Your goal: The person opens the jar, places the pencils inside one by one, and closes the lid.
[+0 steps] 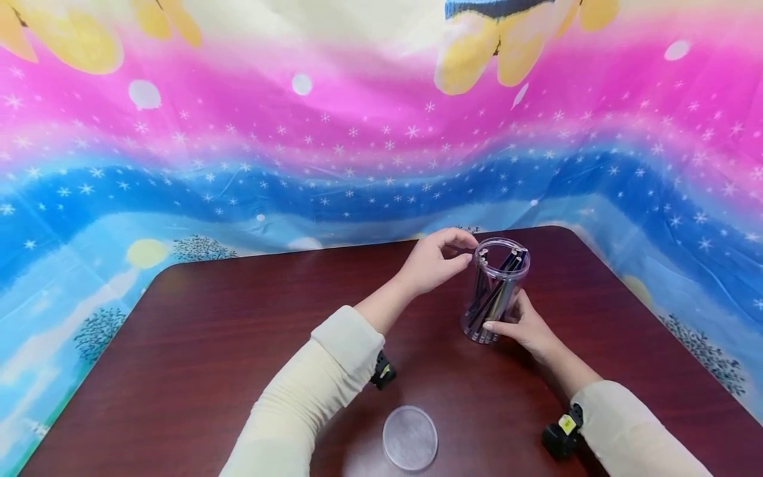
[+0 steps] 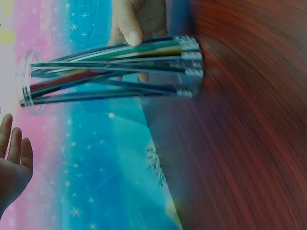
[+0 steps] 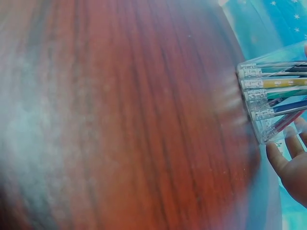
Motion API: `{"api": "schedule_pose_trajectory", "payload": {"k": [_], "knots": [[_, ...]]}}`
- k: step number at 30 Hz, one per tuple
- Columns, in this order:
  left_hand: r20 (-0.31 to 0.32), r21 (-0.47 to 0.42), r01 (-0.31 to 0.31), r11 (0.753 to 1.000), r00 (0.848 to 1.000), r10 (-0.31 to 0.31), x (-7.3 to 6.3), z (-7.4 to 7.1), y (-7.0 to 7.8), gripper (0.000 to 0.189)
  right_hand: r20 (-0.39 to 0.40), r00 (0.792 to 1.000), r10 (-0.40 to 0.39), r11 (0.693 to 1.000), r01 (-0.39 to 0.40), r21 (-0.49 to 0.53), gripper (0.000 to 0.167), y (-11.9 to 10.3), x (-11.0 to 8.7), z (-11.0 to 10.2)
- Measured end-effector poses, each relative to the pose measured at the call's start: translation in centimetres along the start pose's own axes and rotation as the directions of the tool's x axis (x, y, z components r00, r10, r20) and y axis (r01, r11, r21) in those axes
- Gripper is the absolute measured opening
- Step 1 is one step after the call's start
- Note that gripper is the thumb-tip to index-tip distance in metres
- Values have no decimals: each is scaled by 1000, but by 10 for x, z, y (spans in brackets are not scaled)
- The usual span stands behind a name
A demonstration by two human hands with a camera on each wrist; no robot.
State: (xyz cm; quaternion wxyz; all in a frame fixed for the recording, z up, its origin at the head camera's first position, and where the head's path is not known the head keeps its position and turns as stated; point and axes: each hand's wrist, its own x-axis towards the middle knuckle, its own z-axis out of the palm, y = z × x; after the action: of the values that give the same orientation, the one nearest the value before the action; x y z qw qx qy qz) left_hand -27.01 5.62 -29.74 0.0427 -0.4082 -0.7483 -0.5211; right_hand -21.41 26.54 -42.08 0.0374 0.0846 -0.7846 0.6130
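Observation:
A tall clear plastic jar [image 1: 504,274] stands at the right of the table, seen in the head view. Slim coloured sticks, pens or pencils [image 3: 283,83], fill it, with clear plastic ends at the bottom. My right hand [image 1: 527,326] grips the jar low on its right side, with the thumb across the front. Beside the jar's rim, on the left, is my left hand [image 1: 434,262]; in the left wrist view its fingers [image 2: 15,146] are spread and apart from the jar. The jar's mouth is uncovered. Nearer me lies a round clear lid [image 1: 410,438], flat on the table.
The dark red-brown wooden table [image 1: 238,331] has rounded far corners. A printed cloth [image 1: 357,132] in pink and blue hangs behind it and along its sides. A small black camera [image 1: 383,372] is strapped to the left wrist, another [image 1: 560,437] to the right.

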Motion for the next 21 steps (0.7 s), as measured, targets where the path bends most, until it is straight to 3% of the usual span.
{"api": "schedule_pose_trajectory", "payload": {"k": [7,11,16,21], "knots": [[71,65,12,998,997,-17,-32,-24,-1,19,1,1000,-19,1000,19,9,60,-1,-1,1],[145,104,22,994,989,-37,-52,-34,-3,20,6,999,-33,999,33,7,58,-1,0,1],[265,156,15,988,963,-56,-76,-41,-6,20,16,999,-39,999,39,-4,59,-2,1,1],[390,239,-49,970,920,-49,-100,-43,-11,22,29,998,-50,999,50,-13,64,-5,-1,2]]}}
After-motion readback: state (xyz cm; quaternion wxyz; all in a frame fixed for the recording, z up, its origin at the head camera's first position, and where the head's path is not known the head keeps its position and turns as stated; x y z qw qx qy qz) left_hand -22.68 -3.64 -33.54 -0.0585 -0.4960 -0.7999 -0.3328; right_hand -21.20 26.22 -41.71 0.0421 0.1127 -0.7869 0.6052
